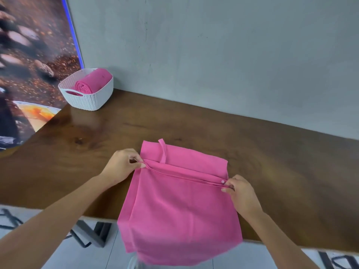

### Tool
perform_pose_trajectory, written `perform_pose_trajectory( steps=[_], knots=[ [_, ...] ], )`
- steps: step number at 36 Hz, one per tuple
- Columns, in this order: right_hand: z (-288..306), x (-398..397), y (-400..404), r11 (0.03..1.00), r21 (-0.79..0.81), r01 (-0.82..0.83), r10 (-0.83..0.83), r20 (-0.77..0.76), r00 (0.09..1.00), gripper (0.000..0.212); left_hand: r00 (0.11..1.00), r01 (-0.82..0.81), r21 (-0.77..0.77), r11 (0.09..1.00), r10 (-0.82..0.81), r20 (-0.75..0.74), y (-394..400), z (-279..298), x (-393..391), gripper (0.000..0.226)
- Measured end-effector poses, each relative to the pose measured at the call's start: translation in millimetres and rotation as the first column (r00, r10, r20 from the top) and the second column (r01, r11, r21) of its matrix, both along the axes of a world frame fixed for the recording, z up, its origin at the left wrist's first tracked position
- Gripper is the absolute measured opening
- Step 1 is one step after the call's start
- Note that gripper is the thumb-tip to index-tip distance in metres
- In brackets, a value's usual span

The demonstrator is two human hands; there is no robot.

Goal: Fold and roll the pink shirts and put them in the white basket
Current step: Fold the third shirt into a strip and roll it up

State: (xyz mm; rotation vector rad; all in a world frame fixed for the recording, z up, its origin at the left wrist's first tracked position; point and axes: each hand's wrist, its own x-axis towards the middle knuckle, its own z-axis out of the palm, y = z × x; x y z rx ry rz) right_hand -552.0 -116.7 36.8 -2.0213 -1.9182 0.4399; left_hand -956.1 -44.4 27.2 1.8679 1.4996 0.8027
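A pink shirt [174, 206] lies folded into a long strip on the wooden table [97, 136], its near end hanging over the front edge. A narrow fold runs across its far part. My left hand [122, 166] pinches the left end of that fold. The right end, next to a small white button, is pinched by my right hand [240, 193]. A white basket [87, 100] stands at the table's far left corner with a rolled pink shirt [91, 83] inside it.
A grey wall runs behind the table. A picture panel with a blue lit edge [73, 33] stands at the left behind the basket. Below the front edge are a light floor and dark metal legs [93, 233].
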Motion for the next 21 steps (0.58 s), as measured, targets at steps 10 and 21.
perform_pose_trajectory(
  steps=[10, 21],
  knots=[
    [-5, 22, -102, 1.000, 0.018, 0.019, -0.017, -0.094, 0.995, 0.016, 0.999, -0.003, 0.007, 1.000, 0.004, -0.040, -99, 1, 23, 0.015],
    [4, 48, -187, 0.997, -0.077, -0.022, 0.017, -0.054, 0.998, 0.033, 0.999, -0.037, 0.023, 0.999, 0.037, 0.018, -183, 13, 50, 0.016]
  ],
)
